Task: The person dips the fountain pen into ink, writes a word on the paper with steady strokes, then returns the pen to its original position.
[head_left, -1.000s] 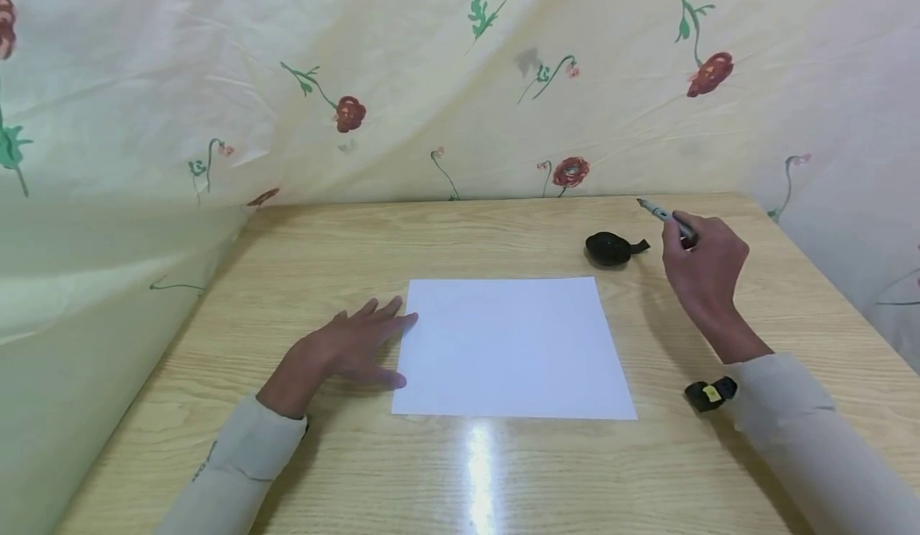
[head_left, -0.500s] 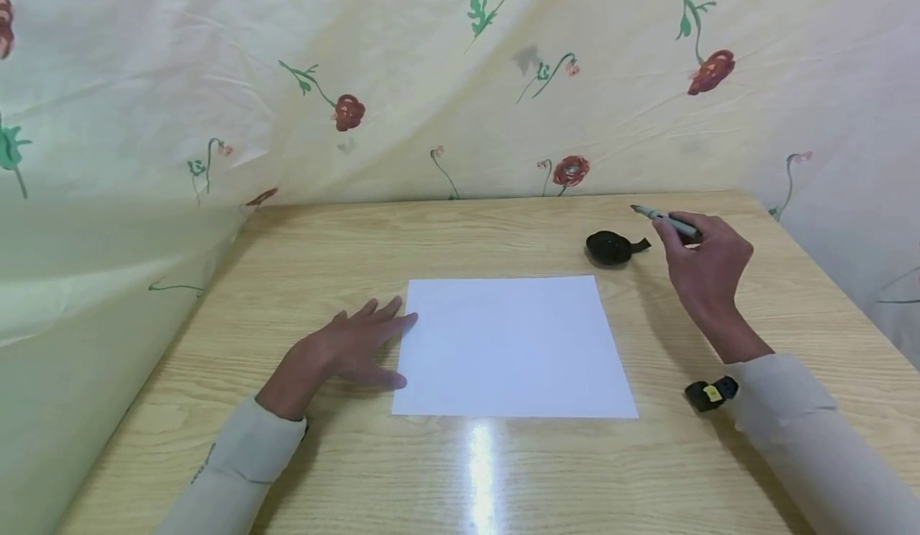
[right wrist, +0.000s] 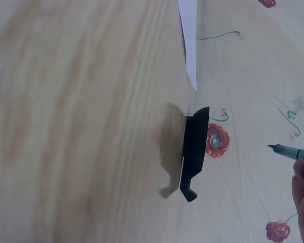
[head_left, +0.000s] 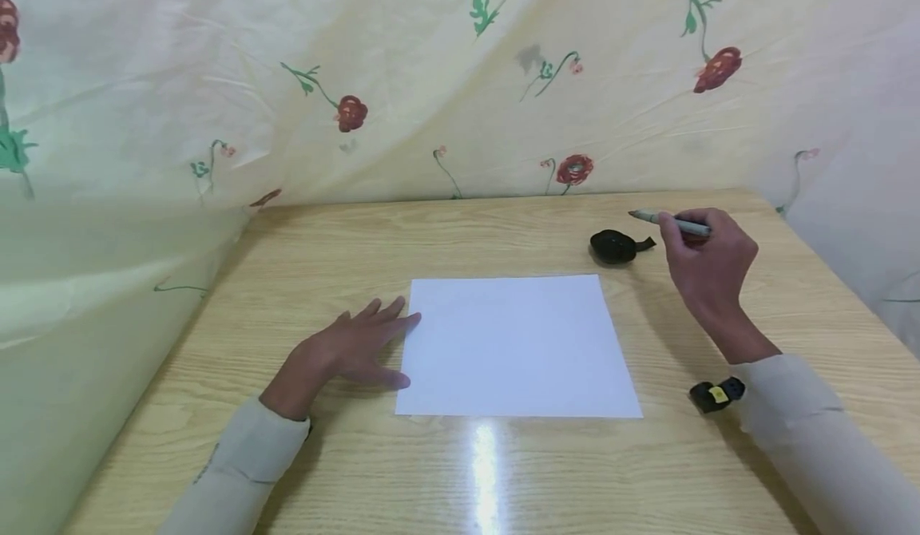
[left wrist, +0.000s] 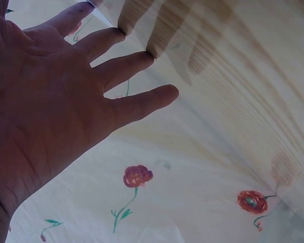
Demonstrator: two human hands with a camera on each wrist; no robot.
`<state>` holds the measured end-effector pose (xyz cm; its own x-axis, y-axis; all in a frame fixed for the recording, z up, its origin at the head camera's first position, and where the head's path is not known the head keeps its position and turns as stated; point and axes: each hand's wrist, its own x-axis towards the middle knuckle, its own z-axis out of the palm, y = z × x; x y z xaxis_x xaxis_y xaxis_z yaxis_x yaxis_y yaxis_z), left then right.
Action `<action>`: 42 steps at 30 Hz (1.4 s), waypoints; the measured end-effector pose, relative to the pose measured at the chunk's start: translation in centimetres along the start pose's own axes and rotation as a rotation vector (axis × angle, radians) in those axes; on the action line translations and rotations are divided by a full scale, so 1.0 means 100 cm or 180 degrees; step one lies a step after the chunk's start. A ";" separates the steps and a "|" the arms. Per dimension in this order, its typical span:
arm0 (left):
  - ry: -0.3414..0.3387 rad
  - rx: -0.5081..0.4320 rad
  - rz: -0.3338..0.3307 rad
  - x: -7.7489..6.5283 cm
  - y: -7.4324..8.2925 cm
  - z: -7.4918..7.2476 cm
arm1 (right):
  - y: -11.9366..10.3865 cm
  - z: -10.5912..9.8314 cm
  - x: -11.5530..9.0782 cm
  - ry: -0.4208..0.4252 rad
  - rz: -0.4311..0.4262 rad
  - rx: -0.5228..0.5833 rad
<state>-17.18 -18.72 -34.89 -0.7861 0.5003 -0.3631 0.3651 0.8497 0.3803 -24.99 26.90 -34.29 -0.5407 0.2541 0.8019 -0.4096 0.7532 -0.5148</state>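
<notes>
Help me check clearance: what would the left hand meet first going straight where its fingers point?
Likely the white sheet; the left hand overlaps its left edge, though contact is unclear.

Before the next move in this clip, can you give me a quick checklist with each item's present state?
1. Slim grey pen gripped: ok, pinched in the right hand.
2. Pen uncapped: ok, its dark pointed tip is exposed.
3. Pen tip above the white rectangular paper sheet: not ok, it is raised beyond the sheet's far right corner.
4. Sheet steadied: cannot tell; the left hand has fingertips at its left edge, but pressure doesn't show.
5. Sheet clear of the black oval object with a short tail: ok, they lie apart.
</notes>
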 end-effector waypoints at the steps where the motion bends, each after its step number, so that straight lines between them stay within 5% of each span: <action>1: -0.0002 0.0001 0.0005 0.001 0.000 0.000 | 0.000 -0.001 0.000 0.0005 0.0005 0.0019; 12: -0.0045 -0.0006 -0.0025 0.002 0.001 0.001 | 0.005 -0.004 -0.005 -0.0545 0.0227 -0.0033; 22: -0.0043 0.0023 -0.0016 0.001 -0.001 0.002 | 0.005 -0.004 -0.007 -0.0441 0.0050 0.0074; 33: -0.0060 0.0012 -0.0028 0.001 0.000 0.001 | 0.003 -0.003 -0.007 -0.0651 0.0156 0.0319; 42: -0.0072 0.0088 -0.0026 0.001 -0.001 -0.001 | 0.003 -0.004 -0.007 -0.0829 -0.0062 0.0348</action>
<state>-17.28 -18.75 -34.87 -0.7777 0.4968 -0.3852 0.3727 0.8578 0.3538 -24.48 27.20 -34.90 -0.6968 0.0649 0.7143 -0.4910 0.6827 -0.5411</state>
